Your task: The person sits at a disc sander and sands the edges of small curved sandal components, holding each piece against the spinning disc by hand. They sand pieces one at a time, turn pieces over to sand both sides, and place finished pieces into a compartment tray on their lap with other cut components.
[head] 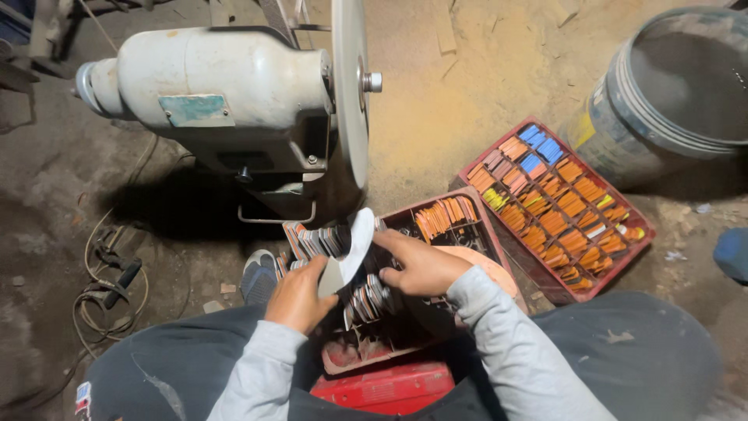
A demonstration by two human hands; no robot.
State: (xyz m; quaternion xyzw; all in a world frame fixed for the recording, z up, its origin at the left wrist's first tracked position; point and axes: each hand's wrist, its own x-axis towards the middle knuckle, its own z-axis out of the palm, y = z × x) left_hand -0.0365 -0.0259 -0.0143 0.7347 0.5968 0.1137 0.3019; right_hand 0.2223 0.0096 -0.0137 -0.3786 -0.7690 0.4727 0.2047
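Dark trousers are covering your knees at the bottom of the view, with grey sleeves reaching forward over them. You are sitting low on a dusty earth floor (483, 101), sandy-yellow near the machine and grey elsewhere, with cables (109, 288) lying to your left.

Your left hand (298, 298) is pinching a pale metal blade (348, 253) by its lower end, fingers pressed together around it, so the blade is angling up over the near crate, well short of the wheel. Your right hand (418, 265) is resting on the near red crate (389, 382), fingers spread loosely over the rows of blades (366, 296) standing on edge inside it; whether it is gripping one, you cannot tell. Orange-handled pieces (444, 217) are filling that crate's far corner.

Just beyond to the right, a second red crate (633, 248) is holding tight rows of orange pieces with a few blue and yellow ones. Behind it a grey bucket (615, 132) is standing. Ahead of you, a grey motor (210, 78) is carrying a thin grinding wheel (348, 86) edge-on.
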